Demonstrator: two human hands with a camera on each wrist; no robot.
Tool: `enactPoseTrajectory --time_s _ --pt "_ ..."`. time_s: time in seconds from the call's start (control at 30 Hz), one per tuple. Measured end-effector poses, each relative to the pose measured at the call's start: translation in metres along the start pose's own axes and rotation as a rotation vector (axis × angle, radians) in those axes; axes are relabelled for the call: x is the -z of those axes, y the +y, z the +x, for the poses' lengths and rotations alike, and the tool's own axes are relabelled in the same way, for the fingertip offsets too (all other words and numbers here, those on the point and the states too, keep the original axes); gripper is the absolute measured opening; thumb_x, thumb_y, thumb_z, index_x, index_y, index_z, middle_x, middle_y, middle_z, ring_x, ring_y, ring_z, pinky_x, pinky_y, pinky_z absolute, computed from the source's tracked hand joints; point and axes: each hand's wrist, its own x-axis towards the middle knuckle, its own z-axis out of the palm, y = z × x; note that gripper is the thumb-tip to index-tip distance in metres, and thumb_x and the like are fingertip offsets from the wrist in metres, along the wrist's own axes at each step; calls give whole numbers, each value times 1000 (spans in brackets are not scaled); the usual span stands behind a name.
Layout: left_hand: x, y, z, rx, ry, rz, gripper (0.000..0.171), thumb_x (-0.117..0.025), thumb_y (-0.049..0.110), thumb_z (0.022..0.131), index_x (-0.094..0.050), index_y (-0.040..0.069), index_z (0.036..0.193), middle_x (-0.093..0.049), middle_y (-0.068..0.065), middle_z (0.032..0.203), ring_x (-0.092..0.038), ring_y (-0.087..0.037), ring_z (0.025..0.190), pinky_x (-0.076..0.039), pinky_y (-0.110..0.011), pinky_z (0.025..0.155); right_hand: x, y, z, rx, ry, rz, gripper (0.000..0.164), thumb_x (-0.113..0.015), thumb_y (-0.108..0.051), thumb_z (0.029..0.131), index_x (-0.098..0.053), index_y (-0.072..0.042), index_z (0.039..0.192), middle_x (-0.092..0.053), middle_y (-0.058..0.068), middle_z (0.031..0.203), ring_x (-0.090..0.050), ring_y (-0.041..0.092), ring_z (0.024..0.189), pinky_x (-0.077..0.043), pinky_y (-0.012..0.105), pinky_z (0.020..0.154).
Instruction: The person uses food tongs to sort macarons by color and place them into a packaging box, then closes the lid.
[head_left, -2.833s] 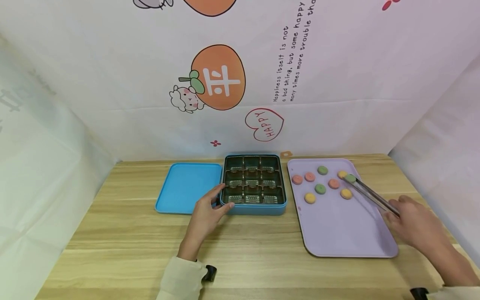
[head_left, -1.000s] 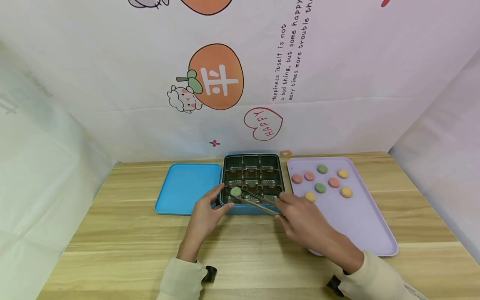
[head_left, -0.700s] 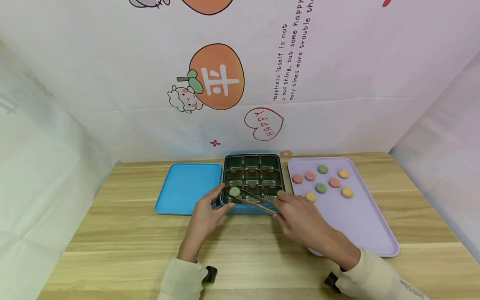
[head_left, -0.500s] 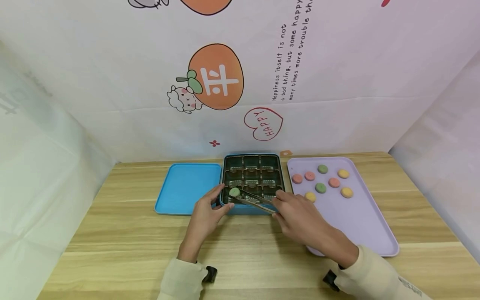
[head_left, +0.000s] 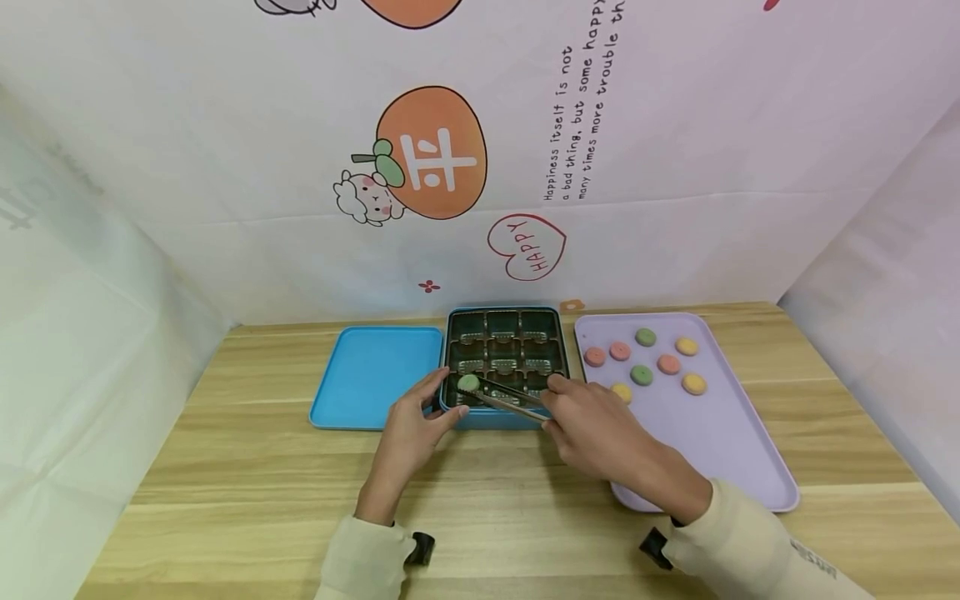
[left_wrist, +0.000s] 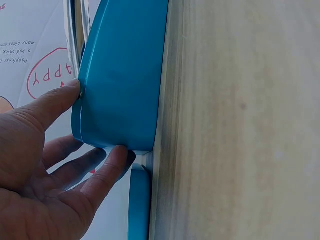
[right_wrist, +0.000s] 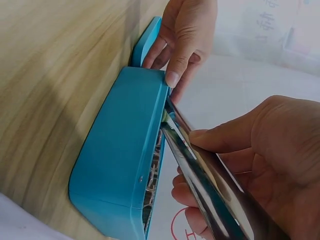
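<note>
My left hand (head_left: 414, 423) holds the front-left corner of a blue tin (head_left: 517, 419), thumb and fingers set around it. The tin has a dark plastic insert with several square compartments. My right hand (head_left: 596, 427) grips metal tongs (right_wrist: 200, 172), which reach in over the front edge. Between the tong tips is a small round green cookie (head_left: 468, 382), at the front-left compartment; whether it touches the bottom cannot be told. In the right wrist view the tips go below the rim, and the cookie is mostly hidden.
A lilac tray (head_left: 712, 450) stands right of the tin, with several cookies in pink, yellow (head_left: 693, 384) and green toward its back. The blue lid (head_left: 378, 375) lies flat left of the tin. A white printed cloth (head_left: 675, 150) hangs behind the wooden table (head_left: 247, 500).
My right hand has carried the green cookie in the tongs leftward from the tray to the tin's front-left compartment. Over the last second it shifts only slightly. My left hand stays put.
</note>
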Motion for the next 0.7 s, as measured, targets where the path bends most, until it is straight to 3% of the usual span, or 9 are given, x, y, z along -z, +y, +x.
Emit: enactPoseTrajectory --time_s 0.3,0.7 --pt "0 1 0 0 0 3 70 -80 20 95 -49 12 158 -39 -17 167 -64 -38 132 -63 -42 99 2 -3 2 -11 -30 -5 20 -80 -8 91 -78 2 109 -68 7 100 -64 19 79 -57 33 61" --pt "-1 0 0 5 2 1 70 -80 20 95 -49 12 158 -39 -16 167 -64 -37 131 -63 -42 99 4 -3 2 -12 -32 -17 21 -81 -8 90 -78 1 109 -63 4 92 -60 17 75 -55 33 60"
